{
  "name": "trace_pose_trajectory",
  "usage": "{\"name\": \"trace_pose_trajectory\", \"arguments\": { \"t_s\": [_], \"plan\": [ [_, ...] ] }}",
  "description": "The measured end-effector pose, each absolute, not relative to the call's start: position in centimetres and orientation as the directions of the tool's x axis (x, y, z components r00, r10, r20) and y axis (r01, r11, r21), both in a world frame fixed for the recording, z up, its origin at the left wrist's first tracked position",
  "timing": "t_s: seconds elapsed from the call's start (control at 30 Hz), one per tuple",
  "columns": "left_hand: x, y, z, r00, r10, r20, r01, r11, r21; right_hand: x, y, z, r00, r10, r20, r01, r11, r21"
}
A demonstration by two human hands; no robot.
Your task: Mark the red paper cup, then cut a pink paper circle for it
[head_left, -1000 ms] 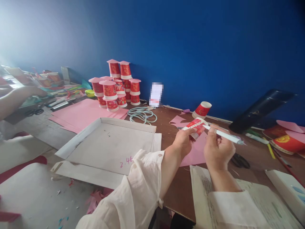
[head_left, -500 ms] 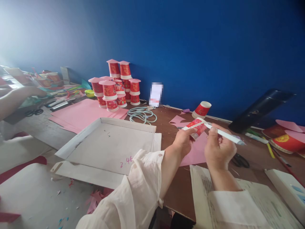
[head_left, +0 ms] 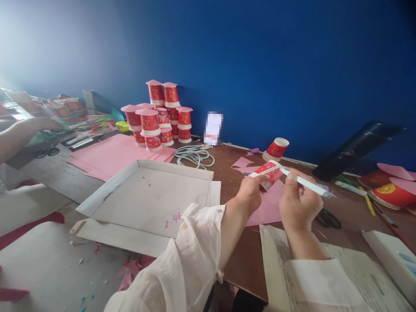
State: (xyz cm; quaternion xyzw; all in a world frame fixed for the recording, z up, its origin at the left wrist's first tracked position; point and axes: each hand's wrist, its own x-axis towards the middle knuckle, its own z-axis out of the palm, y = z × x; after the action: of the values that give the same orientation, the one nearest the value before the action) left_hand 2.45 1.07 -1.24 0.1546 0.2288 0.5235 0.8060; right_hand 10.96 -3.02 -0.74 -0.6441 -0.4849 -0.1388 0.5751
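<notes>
My left hand (head_left: pixel 251 189) is closed round a red paper cup (head_left: pixel 272 173) with a white band, tilted on its side above the table. In my right hand (head_left: pixel 299 201) is a white marker pen (head_left: pixel 308 185), its tip at the cup's white edge; whether it touches I cannot tell. Pink paper (head_left: pixel 268 206) lies on the table beneath the cup. Just behind, another red paper cup (head_left: pixel 276 149) stands against the blue wall, with a small purple cap (head_left: pixel 254 151) beside it.
Stacked red cups with pink paper tops (head_left: pixel 151 123) stand left of a propped phone (head_left: pixel 212 128) and a coiled cable (head_left: pixel 195 156). A shallow white box lid (head_left: pixel 149 195) lies left of my arm. Black scissors (head_left: pixel 329 219), a black flask (head_left: pixel 355 151) and papers (head_left: pixel 351 268) are right. Another person's arm (head_left: pixel 19 138) reaches in far left.
The cup in my left hand has turned very slightly. My right hand and the marker pen keep nearly the same place.
</notes>
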Motion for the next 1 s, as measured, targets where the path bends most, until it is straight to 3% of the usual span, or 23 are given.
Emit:
{"name": "trace_pose_trajectory", "arguments": {
  "t_s": [0.33, 1.0],
  "plan": [
    [2.2, 1.2, -1.5, 0.359, 0.914, -0.188, -0.779, 0.404, 0.479, 10.7, -3.3, -0.6, 0.498, 0.49, 0.716, 0.761, 0.15, -0.632],
    [2.5, 1.2, -1.6, 0.276, 0.951, -0.137, -0.788, 0.305, 0.534, 10.2, -3.3, -1.0, 0.4, 0.529, 0.748, 0.815, 0.169, -0.555]
  ]
}}
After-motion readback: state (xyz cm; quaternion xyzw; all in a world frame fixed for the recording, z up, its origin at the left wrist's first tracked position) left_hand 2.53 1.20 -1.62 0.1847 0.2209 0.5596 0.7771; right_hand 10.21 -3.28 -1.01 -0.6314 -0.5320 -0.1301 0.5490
